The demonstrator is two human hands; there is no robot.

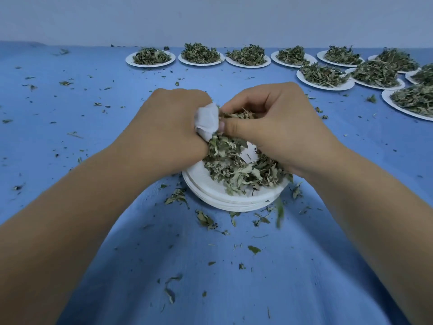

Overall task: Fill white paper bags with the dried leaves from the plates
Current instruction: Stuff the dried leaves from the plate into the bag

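Observed at the work table. The person's left hand (168, 130) grips a small white paper bag (207, 119), fingers curled round it. The bag's crumpled paper shows at the hand's 3 o'clock side. The right hand (278, 130) meets it from 3 o'clock. Its thumb and fingers are curled on a clump of dried green leaves (236, 114), held against the bag's edge. Whether the bag's mouth stands open cannot be told, as the hands cover it.

Both hands are above a stack of white round paper plates (210, 192) at the centre of the blue table cloth (82, 109). The top plate carries a loose heap (234, 171) of the same leaves, with a bare white patch near its middle.

At 12 o'clock from the stack, a far row of white plates (200, 53), each piled with leaves, runs along the table's far edge. A second group of filled plates (325, 76) lies at 1 to 2 o'clock.

Leaf fragments (206, 220) are scattered over the cloth, thickest from 5 to 8 o'clock of the stack and thinner toward 9 and 10 o'clock. One blurred leaf (278, 213) shows at 5 o'clock, beside the stack's rim. A pale wall (210, 17) stands behind the table.
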